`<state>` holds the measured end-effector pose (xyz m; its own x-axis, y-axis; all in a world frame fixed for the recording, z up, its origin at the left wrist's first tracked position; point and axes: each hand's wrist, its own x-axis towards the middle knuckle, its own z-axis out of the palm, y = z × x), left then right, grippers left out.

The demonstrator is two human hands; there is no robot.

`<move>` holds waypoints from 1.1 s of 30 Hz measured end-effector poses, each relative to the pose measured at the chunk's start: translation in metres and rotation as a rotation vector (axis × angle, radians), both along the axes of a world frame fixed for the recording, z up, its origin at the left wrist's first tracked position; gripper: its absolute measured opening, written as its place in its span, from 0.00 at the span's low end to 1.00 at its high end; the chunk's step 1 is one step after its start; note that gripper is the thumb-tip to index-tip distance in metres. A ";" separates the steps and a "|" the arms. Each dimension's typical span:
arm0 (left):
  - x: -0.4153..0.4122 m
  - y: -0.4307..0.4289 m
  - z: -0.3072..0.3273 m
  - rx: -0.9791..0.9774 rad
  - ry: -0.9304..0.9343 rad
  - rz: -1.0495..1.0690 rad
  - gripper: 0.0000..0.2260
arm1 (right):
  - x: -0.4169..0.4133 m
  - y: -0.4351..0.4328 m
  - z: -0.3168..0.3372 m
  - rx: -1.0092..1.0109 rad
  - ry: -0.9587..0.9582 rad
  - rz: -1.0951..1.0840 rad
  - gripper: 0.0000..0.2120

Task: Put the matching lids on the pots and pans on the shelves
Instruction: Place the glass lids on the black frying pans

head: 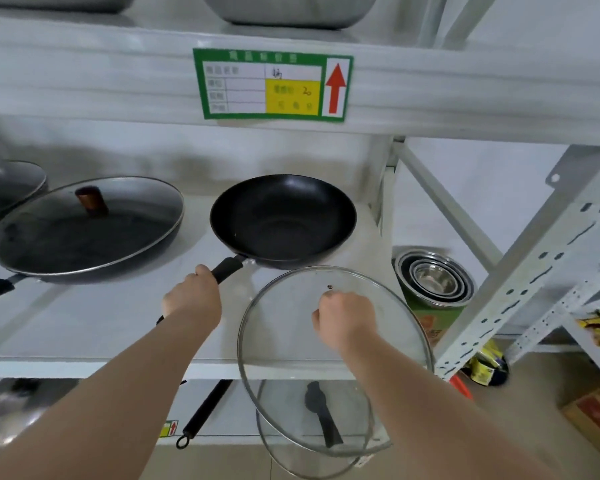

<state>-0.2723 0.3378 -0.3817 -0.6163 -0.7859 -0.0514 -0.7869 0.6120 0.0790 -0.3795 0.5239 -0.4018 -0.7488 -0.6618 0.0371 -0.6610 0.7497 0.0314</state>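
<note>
A black wok stands uncovered on the white middle shelf. My left hand is closed around its black handle. My right hand grips the knob of a round glass lid, held in the air in front of the shelf edge, below and right of the wok. To the left lies a wide dark frying pan with a glass lid and brown knob on it.
A grey pan sits at the far left. Nested steel bowls rest on a green box at the right, behind a slanted shelf post. The lower shelf holds another glass lid, a black handle and a steel pot. Metal basins stand on the top shelf.
</note>
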 end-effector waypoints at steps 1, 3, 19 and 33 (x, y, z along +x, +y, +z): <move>0.002 0.001 -0.002 0.000 0.004 -0.003 0.09 | 0.000 0.002 -0.002 -0.046 0.031 0.019 0.06; 0.004 0.004 -0.005 0.015 0.009 -0.008 0.08 | 0.006 0.008 -0.001 -0.044 0.050 -0.004 0.11; 0.003 -0.006 0.011 0.015 -0.085 -0.149 0.12 | 0.018 0.040 0.045 -0.356 0.052 0.029 0.13; -0.003 -0.005 0.006 -0.108 -0.020 -0.130 0.09 | -0.015 -0.013 0.112 -0.595 -0.188 -0.154 0.13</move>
